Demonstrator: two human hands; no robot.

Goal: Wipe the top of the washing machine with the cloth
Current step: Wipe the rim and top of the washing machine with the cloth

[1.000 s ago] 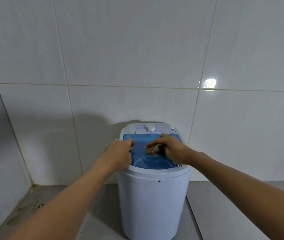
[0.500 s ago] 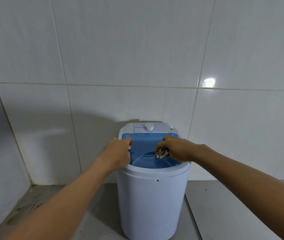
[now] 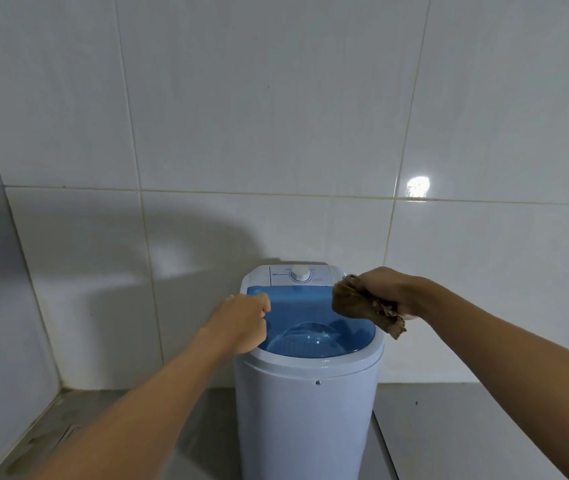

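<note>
Brown crumpled cloth (image 3: 352, 301) — right hand (image 3: 385, 289)

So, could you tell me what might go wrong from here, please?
1. The cloth is bunched in the right hand at the lid's right edge; a loose corner hangs off and may miss the surface.
2. The dial sits close behind; a wipe there might turn it.

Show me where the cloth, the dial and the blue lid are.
cloth (image 3: 352, 301), head view, middle of the brown bundle.
dial (image 3: 300, 273), head view, the white knob's face.
blue lid (image 3: 297, 299), head view, flat rear part.
</note>
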